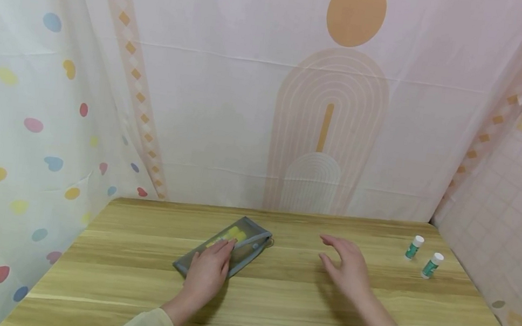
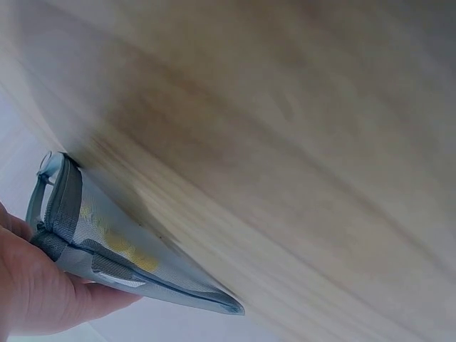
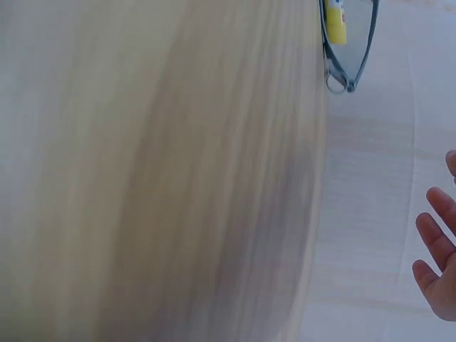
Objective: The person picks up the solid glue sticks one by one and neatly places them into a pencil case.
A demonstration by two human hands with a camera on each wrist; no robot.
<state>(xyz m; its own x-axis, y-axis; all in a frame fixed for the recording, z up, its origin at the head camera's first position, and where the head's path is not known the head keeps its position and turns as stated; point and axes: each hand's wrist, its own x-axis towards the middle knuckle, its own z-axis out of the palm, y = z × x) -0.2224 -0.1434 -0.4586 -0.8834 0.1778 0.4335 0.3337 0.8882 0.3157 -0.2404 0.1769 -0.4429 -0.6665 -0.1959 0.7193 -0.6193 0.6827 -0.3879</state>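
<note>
A grey mesh zip pouch [image 1: 246, 259] with yellow items [image 1: 235, 233] inside is on the wooden table, left of centre. My left hand [image 1: 210, 268] grips it by its near part, fingers over the top and the thumb along the side in the left wrist view. Along the pouch's right side runs the zip edge, with a small ring at the far corner. My right hand [image 1: 348, 266] hovers over the table to the right of the pouch, fingers loosely bent and thumb apart, holding nothing. In the right wrist view, a yellow tube [image 3: 335, 25] shows in the pouch.
Two small glue sticks [image 1: 430, 265] with white caps and green labels stand at the right of the table [image 1: 271, 316]. A patterned curtain [image 1: 217, 125] hangs behind the table's far edge, and more cloth hangs along both sides.
</note>
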